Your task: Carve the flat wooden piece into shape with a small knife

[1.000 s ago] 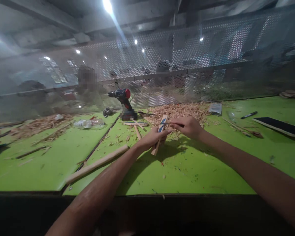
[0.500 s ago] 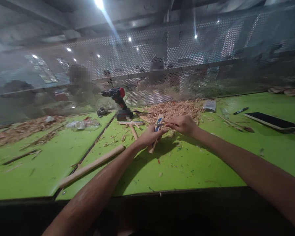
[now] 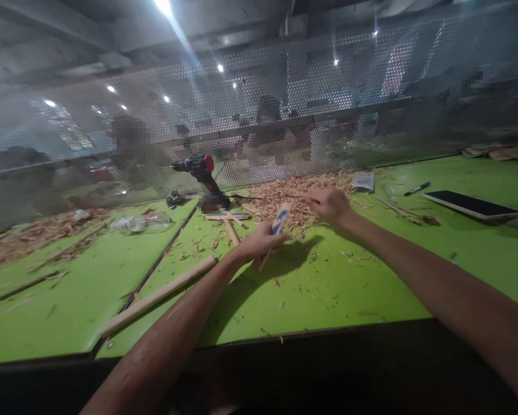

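Over the green tabletop, my left hand [image 3: 261, 239] is closed around a flat pale wooden strip [image 3: 283, 214] with a blue patch on its upper face. The strip's far end points up and away. My right hand [image 3: 333, 204] is raised to the right of it, fingers pinched on a slender dark tool [image 3: 295, 197] whose kind is blurred. The tool's tip points left and is apart from the strip. Behind both hands lies a heap of wood shavings [image 3: 276, 193].
A cordless drill [image 3: 204, 178] stands upright beyond my left hand. A long wooden stick [image 3: 163, 294] lies left of my forearm. At the right are a phone-like black slab [image 3: 475, 204] and a marker [image 3: 417, 188]. A plastic bottle [image 3: 142, 222] lies left. A perforated screen [image 3: 224, 127] closes the back.
My right hand has moved up and right, taking the slender tool off the wooden strip. My left hand still grips the strip, which has tilted. The whole view has shifted slightly.
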A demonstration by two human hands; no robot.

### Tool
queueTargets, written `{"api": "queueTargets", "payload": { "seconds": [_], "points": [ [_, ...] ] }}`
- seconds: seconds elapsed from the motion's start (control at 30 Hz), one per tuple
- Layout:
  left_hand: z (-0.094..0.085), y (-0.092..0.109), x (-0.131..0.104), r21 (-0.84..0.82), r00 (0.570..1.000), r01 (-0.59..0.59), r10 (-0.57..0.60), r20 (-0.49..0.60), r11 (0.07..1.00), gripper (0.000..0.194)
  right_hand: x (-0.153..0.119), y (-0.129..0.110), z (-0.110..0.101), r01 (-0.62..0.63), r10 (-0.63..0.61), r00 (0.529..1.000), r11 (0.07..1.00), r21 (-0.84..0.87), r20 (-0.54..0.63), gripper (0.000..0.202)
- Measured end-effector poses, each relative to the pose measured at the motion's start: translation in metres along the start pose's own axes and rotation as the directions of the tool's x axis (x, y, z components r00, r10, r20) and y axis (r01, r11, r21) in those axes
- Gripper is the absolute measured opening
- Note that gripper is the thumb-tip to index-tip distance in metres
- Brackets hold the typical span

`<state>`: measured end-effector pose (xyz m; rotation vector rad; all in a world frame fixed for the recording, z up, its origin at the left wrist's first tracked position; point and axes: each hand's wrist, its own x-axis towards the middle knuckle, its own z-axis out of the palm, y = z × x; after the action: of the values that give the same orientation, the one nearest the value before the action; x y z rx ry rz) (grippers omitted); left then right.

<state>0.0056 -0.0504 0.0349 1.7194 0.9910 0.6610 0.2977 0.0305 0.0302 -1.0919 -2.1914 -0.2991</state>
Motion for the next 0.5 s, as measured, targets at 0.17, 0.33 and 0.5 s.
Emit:
{"api": "queueTargets", "payload": {
  "seconds": [0.17, 0.33, 0.5],
  "points": [
    [0.005, -0.006, 0.006, 0.032, 0.996, -0.017, 0.02, -0.09, 0.999, 0.036, 0.001, 0.034, -0.016, -0.257, 0.264, 0.96, 0.963, 0.081, -0.09, 0.051],
    [0.001, -0.019, 0.016, 0.033, 0.976, 0.021, -0.013, -0.216, 0.999, 0.031, 0.007, -0.013, -0.012, -0.133, 0.14, 0.99, 0.968, 0.215, -0.019, 0.054],
    [0.003, -0.014, 0.016, 0.03, 0.973, -0.018, 0.025, -0.23, 0.999, 0.03, 0.003, -0.053, 0.004, 0.085, -0.095, 0.994, 0.98, 0.181, 0.047, 0.049]
  ]
}}
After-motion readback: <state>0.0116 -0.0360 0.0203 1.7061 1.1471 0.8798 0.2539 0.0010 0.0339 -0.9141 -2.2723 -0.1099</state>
